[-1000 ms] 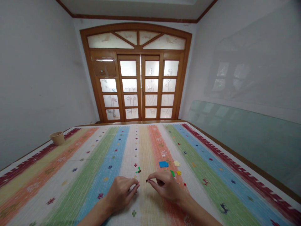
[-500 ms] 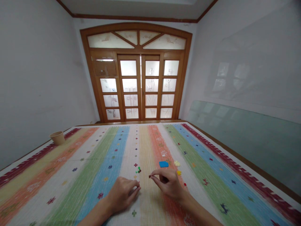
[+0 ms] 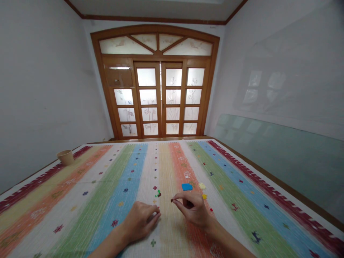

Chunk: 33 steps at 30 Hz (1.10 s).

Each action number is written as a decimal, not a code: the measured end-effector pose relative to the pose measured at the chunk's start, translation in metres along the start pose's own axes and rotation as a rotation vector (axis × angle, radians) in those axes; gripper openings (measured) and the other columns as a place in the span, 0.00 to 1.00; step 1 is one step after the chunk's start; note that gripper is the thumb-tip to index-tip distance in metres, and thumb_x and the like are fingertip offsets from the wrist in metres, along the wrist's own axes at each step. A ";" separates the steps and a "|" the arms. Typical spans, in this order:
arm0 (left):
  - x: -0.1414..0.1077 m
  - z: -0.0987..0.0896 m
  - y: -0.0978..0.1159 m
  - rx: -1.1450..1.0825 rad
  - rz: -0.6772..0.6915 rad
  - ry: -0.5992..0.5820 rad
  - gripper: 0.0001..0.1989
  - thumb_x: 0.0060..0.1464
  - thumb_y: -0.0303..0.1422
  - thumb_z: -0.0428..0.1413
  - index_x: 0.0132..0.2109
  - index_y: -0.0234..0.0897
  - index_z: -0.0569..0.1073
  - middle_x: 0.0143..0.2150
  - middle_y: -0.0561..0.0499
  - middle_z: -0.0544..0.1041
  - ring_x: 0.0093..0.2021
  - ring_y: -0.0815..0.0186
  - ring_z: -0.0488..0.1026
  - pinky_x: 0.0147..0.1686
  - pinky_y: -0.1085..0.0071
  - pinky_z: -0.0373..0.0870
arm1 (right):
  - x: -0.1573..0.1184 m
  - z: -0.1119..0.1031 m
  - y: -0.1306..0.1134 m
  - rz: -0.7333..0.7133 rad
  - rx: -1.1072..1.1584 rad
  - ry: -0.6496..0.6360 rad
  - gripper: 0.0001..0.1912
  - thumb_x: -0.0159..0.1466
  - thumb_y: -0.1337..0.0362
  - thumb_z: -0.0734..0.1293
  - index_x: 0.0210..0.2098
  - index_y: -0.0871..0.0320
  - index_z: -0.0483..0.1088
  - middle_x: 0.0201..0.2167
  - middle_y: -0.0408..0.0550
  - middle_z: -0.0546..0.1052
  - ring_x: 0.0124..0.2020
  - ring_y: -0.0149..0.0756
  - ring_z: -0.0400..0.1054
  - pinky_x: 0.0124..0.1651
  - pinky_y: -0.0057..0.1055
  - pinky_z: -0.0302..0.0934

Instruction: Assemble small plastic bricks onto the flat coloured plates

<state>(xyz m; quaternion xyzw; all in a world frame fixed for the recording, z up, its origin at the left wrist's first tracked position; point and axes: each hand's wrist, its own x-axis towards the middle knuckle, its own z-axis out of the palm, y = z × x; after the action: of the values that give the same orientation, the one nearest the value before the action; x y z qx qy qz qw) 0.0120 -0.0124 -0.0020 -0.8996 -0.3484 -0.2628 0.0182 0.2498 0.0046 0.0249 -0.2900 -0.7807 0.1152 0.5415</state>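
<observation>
The right hand (image 3: 192, 209) was in the lower middle of the frame, and its thumb and index finger (image 3: 180, 196) pinched a very small dark brown piece (image 3: 171, 200). The left hand (image 3: 139, 223) lay to the lower left, fingers curled and close together, near a tiny red piece (image 3: 158, 207); I cannot tell if they held something. Between the hands and a little above, a small cluster of green and dark bricks (image 3: 158, 194) lay on a striped, ribbed woven cloth (image 3: 166, 168). A flat blue plate (image 3: 187, 187) and a yellow piece (image 3: 204, 196) were upper right of them. These pieces were too small for exact shapes. A beige paper cup (image 3: 65, 157) stood far left.
</observation>
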 end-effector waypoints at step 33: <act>0.002 0.000 0.001 -0.018 0.028 0.040 0.09 0.63 0.30 0.48 0.36 0.38 0.71 0.20 0.57 0.72 0.19 0.70 0.70 0.24 0.74 0.57 | 0.013 -0.005 0.007 0.882 0.997 -0.043 0.23 0.47 0.50 0.78 0.27 0.57 0.67 0.13 0.28 0.49 0.14 0.20 0.36 0.17 0.25 0.32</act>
<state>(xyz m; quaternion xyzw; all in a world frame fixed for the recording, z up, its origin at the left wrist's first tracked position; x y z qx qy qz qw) 0.0136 -0.0116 -0.0011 -0.8991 -0.3329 -0.2835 0.0205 0.2534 0.0168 0.0335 -0.2947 -0.4527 0.6790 0.4971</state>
